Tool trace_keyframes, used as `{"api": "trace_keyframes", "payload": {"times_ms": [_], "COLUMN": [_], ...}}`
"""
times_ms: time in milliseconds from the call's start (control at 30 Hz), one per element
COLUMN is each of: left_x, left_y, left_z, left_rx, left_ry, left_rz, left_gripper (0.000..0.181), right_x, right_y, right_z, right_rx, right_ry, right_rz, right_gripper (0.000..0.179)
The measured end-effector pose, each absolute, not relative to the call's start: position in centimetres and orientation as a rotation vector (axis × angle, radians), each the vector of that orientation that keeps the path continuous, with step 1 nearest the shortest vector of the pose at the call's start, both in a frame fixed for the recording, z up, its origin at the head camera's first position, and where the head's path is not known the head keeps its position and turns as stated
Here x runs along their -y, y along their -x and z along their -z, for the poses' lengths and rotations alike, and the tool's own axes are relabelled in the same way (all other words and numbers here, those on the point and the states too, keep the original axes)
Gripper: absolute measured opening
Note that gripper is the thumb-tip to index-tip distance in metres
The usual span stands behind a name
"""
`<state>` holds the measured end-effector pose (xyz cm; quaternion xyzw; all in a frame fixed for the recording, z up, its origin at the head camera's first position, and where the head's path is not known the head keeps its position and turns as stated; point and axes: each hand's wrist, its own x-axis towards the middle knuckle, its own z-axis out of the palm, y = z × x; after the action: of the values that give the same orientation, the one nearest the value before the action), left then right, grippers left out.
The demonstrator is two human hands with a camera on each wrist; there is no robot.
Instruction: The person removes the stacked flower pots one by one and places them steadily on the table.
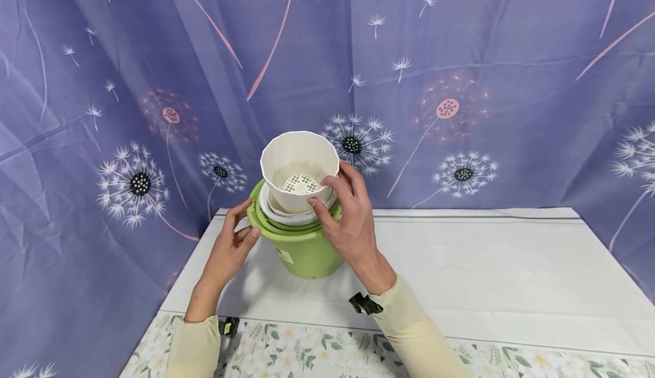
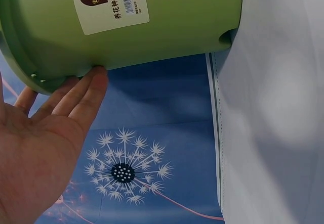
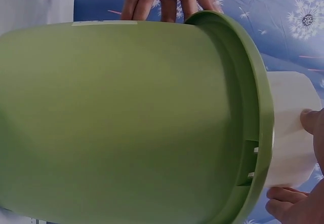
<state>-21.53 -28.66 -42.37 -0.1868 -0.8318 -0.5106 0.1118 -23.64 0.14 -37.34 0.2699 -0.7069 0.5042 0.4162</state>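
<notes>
A white plastic flower pot (image 1: 300,165) with a perforated bottom sits uppermost in a nested stack. My right hand (image 1: 350,219) grips it at its right side, the thumb on the near outside wall. In the right wrist view the white pot (image 3: 291,128) sticks out past the green rim. Below it are a white pot rim (image 1: 289,216) and a large green flower pot (image 1: 312,256) standing upright on the table. My left hand (image 1: 230,247) touches the green pot's left side at the rim. Fairly straight fingers (image 2: 83,95) rest against its wall in the left wrist view.
A white cloth (image 1: 486,275) covers the table, with a floral-print strip (image 1: 307,349) along the near edge. Behind and at both sides hangs a purple-blue curtain (image 1: 409,82) with dandelion prints. The green pot bears a paper label (image 2: 111,4).
</notes>
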Motion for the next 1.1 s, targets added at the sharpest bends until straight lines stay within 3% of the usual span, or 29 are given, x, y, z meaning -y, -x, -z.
{"api": "trace_keyframes", "payload": {"times_ms": [1100], "left_x": [28.8], "left_y": [21.9], "left_z": [42.5], "left_rx": [2.432], "left_ry": [0.550], "left_rz": [1.505], "left_gripper": [0.066], "right_x": [-1.6], "right_y": [21.8], "right_z": [34.8], "right_rx": [1.623], "right_ry": [-0.675], "right_rz": [-1.306], "right_gripper": [0.031]}}
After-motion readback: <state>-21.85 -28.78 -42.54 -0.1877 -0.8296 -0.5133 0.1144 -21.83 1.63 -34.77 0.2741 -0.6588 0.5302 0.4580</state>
